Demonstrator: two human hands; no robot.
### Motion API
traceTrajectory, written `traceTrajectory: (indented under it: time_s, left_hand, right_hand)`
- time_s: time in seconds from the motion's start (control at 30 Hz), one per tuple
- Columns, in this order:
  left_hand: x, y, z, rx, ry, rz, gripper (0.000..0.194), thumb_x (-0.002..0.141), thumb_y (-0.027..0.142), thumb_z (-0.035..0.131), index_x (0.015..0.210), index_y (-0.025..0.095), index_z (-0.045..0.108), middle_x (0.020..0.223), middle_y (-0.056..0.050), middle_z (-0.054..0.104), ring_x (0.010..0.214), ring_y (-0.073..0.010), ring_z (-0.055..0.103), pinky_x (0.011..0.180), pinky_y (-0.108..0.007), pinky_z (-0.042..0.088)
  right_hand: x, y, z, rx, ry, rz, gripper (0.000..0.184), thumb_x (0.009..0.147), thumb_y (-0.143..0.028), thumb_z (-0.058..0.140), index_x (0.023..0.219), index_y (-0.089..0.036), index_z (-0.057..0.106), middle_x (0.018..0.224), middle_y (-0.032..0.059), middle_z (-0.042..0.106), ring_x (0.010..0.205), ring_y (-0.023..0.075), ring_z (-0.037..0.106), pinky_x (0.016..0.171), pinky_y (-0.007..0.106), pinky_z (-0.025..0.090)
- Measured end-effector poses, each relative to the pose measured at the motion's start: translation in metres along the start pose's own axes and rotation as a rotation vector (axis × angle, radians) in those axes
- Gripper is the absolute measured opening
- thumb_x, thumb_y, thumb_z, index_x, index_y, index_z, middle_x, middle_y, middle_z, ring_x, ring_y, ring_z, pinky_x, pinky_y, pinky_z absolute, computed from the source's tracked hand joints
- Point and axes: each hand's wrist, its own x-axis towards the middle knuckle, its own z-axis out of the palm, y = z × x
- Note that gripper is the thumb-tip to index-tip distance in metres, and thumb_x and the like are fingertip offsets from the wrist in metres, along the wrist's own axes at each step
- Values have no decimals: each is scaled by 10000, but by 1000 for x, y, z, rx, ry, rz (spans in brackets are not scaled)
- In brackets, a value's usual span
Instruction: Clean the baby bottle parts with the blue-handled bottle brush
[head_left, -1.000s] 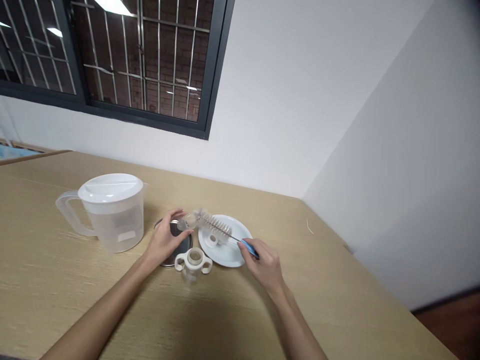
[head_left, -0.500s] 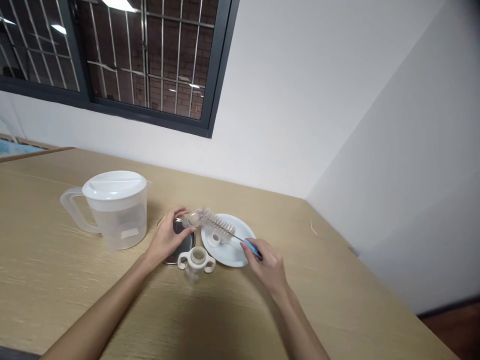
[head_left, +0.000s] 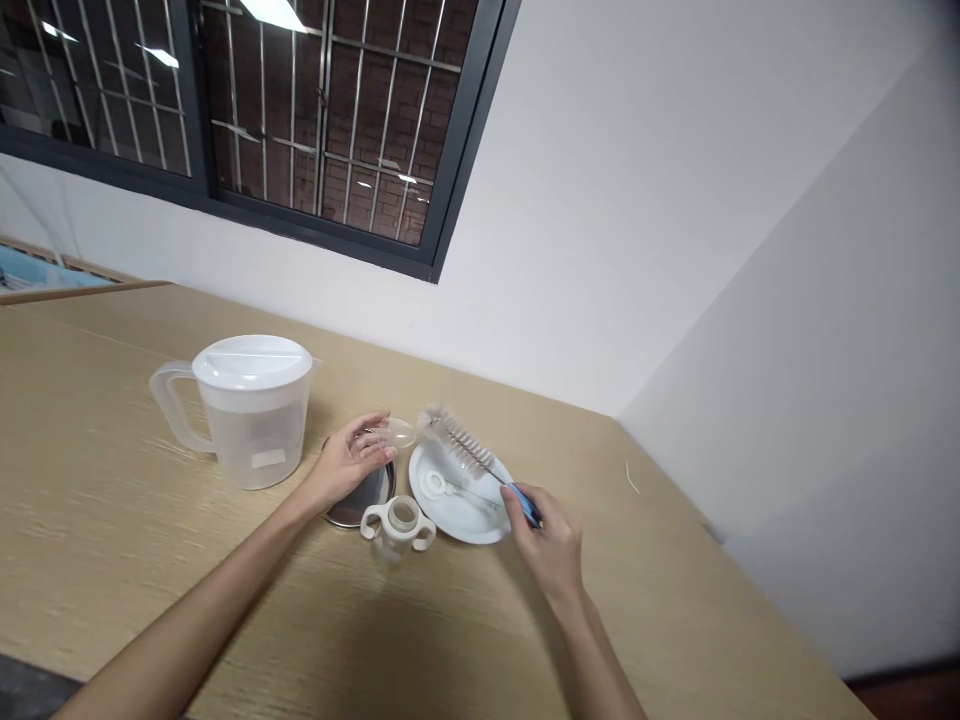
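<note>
My left hand (head_left: 351,464) is closed around a clear cover (head_left: 397,432), my right hand (head_left: 549,540) around the brush (head_left: 463,447) — scrubbing, I judge; next needs steadiness.

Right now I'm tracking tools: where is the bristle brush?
In the head view, the brush is near the middle, slanting over the far side of the white plate, its blue handle in the right hand.

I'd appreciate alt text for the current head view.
The left hand holds a clear rounded piece beside a white-bristled, blue-handled brush in the right hand. Nearby are a white plate, a clear two-handled bottle and a translucent lidded plastic pitcher.
</note>
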Motion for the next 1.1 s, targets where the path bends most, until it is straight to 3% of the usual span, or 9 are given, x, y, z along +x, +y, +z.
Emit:
traceTrajectory:
  time_s: [0.13, 0.3, 0.53, 0.67, 0.8, 0.93, 1.1]
  left_hand:
    - [-1, 0, 2, -28, -8, -3, 566, 699, 339, 800, 1187, 187, 557, 1325, -137, 585, 1134, -250, 637, 1015, -441, 499]
    - [1, -2, -2, 77, -5, -28, 601, 687, 364, 810, 1204, 181, 564, 1278, -152, 629, 1139, -268, 625, 954, -438, 531]
    - [2, -1, -2, -72, -70, -65, 571, 749, 352, 777, 1224, 164, 523, 1346, -165, 600, 1254, -274, 562, 1070, -454, 428]
    - [0, 3, 1, -69, -99, -46, 578, 753, 353, 774, 1241, 172, 523, 1359, -165, 590, 1231, -277, 580, 1032, -433, 459]
    - [1, 2, -1, 90, -13, 24, 602, 747, 394, 765, 1260, 167, 546, 1350, -155, 590, 1180, -272, 599, 951, -391, 507]
    - [5, -4, -7, 201, 98, -39, 649, 724, 472, 763, 1247, 137, 574, 1075, -126, 711, 964, -249, 669, 834, -365, 530]
    - [4, 1, -5, 124, 78, -112, 591, 750, 534, 723, 1172, 133, 621, 1059, -118, 722, 944, -223, 663, 842, -326, 500]
  right_hand:
    - [1, 7, -2, -19, 57, 34, 162, 916, -320, 610, 894, -174, 675, 774, 36, 697, 629, 139, 620, 620, 252, 486]
    - [-1, -3, 2, 44, 2, 0, 143, 924, -297, 596, 920, -174, 668, 790, 34, 698, 651, 138, 630, 625, 244, 490]
    - [-3, 1, 5, 1, -31, -4, 140, 926, -301, 595, 909, -181, 667, 802, 36, 703, 676, 143, 645, 637, 247, 489]
    - [-2, -2, 4, 16, -23, -12, 121, 924, -285, 599, 929, -183, 663, 808, 38, 706, 669, 142, 643, 633, 247, 491]
    - [-1, -5, 2, 42, -49, -54, 94, 917, -256, 612, 954, -184, 660, 831, 36, 711, 680, 137, 649, 638, 236, 492]
    - [1, -2, -4, 16, 51, -23, 94, 917, -254, 614, 936, -173, 656, 783, 27, 698, 620, 125, 622, 603, 229, 480]
    - [0, -3, -4, 7, 62, -28, 90, 913, -250, 620, 942, -171, 652, 773, 21, 690, 612, 119, 615, 600, 224, 475]
